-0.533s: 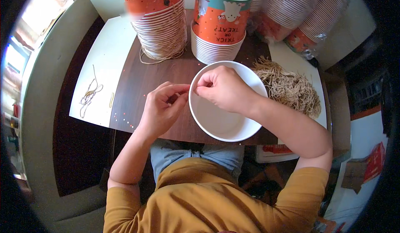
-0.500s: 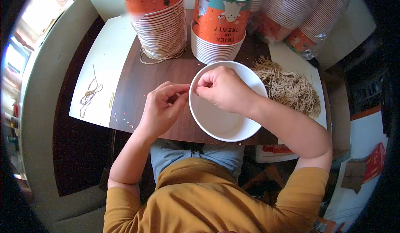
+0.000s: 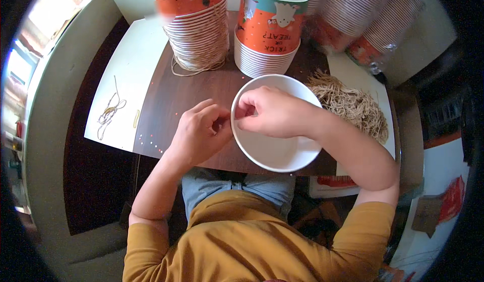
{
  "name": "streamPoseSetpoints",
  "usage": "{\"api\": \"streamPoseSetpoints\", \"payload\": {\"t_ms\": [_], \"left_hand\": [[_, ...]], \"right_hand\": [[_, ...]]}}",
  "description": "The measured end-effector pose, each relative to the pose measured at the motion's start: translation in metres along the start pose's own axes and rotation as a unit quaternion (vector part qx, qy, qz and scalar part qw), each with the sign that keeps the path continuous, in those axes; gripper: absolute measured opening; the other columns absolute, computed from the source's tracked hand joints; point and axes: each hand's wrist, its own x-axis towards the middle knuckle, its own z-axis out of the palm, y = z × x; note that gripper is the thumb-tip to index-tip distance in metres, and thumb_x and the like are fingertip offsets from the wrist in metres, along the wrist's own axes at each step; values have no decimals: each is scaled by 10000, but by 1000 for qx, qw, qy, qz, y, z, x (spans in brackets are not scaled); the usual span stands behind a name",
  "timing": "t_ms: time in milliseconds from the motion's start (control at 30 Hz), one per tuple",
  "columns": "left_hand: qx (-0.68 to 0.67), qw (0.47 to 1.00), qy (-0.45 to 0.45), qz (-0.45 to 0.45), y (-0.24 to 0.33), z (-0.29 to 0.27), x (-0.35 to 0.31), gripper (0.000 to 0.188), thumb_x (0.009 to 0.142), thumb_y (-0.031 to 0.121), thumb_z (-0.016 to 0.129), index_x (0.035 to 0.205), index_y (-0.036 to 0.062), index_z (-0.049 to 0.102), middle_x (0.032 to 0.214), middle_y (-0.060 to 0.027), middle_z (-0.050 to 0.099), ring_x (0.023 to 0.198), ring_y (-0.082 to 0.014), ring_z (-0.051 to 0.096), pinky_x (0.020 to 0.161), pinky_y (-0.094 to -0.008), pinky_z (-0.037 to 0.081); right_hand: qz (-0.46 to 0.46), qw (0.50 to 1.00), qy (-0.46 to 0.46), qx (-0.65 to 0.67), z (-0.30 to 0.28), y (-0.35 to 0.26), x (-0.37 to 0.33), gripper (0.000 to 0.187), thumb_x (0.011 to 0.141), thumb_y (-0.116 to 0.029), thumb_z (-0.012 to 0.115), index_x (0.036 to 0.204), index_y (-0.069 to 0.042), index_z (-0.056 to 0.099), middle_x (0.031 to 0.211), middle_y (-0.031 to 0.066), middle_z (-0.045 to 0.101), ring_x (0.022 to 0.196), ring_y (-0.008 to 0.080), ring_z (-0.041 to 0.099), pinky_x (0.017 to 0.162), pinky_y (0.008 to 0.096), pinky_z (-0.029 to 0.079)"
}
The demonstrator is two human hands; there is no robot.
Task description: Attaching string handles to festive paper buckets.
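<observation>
A white-lined paper bucket (image 3: 275, 153) sits at the table's front edge, its mouth tipped toward me. Inside it, my right hand (image 3: 269, 111) is closed in a pinch against the left part of the wall. Just outside that same wall, my left hand (image 3: 201, 133) has its fingers curled in, their tips at the rim. What lies between the fingers of either hand is hidden or too small to make out. Right of the bucket lies a heap of beige cords (image 3: 353, 105).
Behind the bucket stands an upside-down stack of orange and teal buckets (image 3: 269, 30). To its left rises a taller stack (image 3: 199, 40) with cords looped round its rims. Plastic-wrapped bucket stacks (image 3: 353, 9) lean at back right. A loose tangled cord (image 3: 111, 108) lies on the left.
The left hand's fingers have curled in more and closed up by the bucket's wall. The right hand stays pinched inside, at nearly the same spot.
</observation>
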Motion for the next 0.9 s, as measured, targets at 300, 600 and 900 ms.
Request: {"api": "streamPoseSetpoints", "payload": {"t_ms": [300, 600, 900], "left_hand": [[-305, 946, 8, -110, 4, -31, -50, 41, 781, 19, 535, 796, 2, 570, 859, -46, 542, 677, -93, 506, 601, -210, 393], [-525, 815, -53, -238, 17, -19, -56, 186, 945, 187, 580, 938, 2, 598, 816, -54, 645, 673, -82, 578, 645, -221, 497], [-546, 787, -110, -263, 25, -20, -70, 172, 953, 156, 549, 986, 2, 617, 797, -58, 649, 610, -71, 553, 526, -195, 438]], "right_hand": [[-110, 970, -45, -213, -7, -33, -55, 585, 681, -474, 760, 986, 8, 628, 873, 184, 639, 828, 341, 634, 761, 409, 495], [-242, 947, -48, -207, 1, -41, -50, 191, 740, -218, 704, 749, -43, 628, 780, 151, 621, 770, 335, 625, 705, 434, 484], [-286, 946, -105, -112, 19, -60, 12, 163, 744, -161, 657, 750, -3, 616, 715, 116, 585, 678, 256, 597, 616, 358, 476]]}}
